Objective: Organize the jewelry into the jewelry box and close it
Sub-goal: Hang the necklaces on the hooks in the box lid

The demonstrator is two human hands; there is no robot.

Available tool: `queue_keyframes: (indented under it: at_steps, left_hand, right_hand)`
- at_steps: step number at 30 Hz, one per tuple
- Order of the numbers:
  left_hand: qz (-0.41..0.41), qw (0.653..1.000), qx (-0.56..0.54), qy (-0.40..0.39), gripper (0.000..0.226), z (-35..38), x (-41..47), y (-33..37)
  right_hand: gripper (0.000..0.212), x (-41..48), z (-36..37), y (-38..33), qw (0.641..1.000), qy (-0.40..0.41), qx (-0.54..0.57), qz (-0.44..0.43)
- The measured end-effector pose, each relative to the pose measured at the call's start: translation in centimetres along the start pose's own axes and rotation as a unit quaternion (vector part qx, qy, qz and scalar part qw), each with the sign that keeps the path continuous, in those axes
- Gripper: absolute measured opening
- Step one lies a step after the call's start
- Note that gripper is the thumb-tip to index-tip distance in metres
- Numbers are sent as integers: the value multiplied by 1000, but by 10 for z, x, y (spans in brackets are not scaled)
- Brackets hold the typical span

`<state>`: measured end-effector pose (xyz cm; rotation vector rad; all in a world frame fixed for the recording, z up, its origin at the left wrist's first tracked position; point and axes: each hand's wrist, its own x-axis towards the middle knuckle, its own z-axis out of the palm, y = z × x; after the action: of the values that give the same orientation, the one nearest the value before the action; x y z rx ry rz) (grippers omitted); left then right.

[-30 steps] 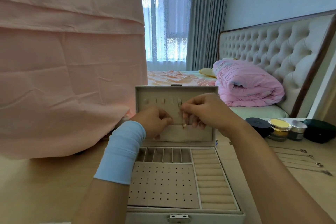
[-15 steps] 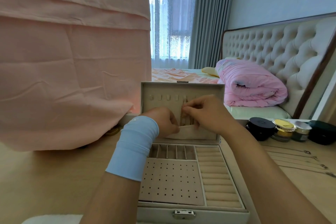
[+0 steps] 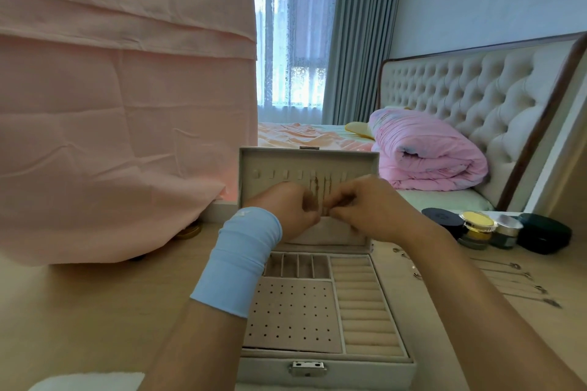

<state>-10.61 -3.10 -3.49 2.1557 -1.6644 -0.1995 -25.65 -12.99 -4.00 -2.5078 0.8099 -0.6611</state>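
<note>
My left hand (image 3: 286,213) and right hand (image 3: 374,209) both pinch a thin gold necklace (image 3: 317,187) against the raised lid (image 3: 276,165) of the jewelry box (image 3: 349,370), at 12 o'clock; I judge it light, limp, tangle-prone; best gripped near its ends

- Our left hand (image 3: 286,213) now sits further right than a second ago, and its curled fingertips almost meet those of our right hand (image 3: 365,209).
- Our right hand is lower on the lid (image 3: 270,163), near the pocket (image 3: 338,233) edge.
- The necklace (image 3: 317,185) now hangs in thin gold strands from the hooks to our fingers. Its pendant no longer dangles below the right hand.
</note>
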Motion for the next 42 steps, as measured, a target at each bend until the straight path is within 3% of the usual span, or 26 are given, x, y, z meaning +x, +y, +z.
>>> queue_keyframes:
  at_steps: [5, 9, 13, 17, 21, 24, 37, 42]
  left_hand:
    - [69, 997, -29, 25, 21, 13, -9, 29]
    - [126, 992, -15, 20, 17, 41, -16, 68]
    - [169, 984, 42, -40, 21, 79, -12, 103]
    - [137, 976, 117, -118, 29, 109, 10, 124]
    - [131, 941, 254, -184, 45, 136, 29, 135]
    - [123, 929, 272, -217, 50, 149, 35, 138]
    - [132, 955, 235, -121, 21, 155, 40, 148]
    - [149, 949, 254, -108, 22, 156, 36, 151]
  right_hand:
    - [9, -28, -35, 26, 999, -13, 5, 50]
    - [7, -54, -53, 72, 988, -77, -53, 121]
    - [14, -75, -59, 113, 973, -121, -92, 175]
    - [15, -80, -56, 140, 964, -110, -118, 210]
    - [18, -80, -44, 151, 958, -133, -135, 214]
    - [20, -80, -39, 153, 955, -128, -159, 213]
    - [15, -80, -42, 158, 949, -145, -142, 242]
    - [19, -82, -33, 155, 939, -167, -183, 238]
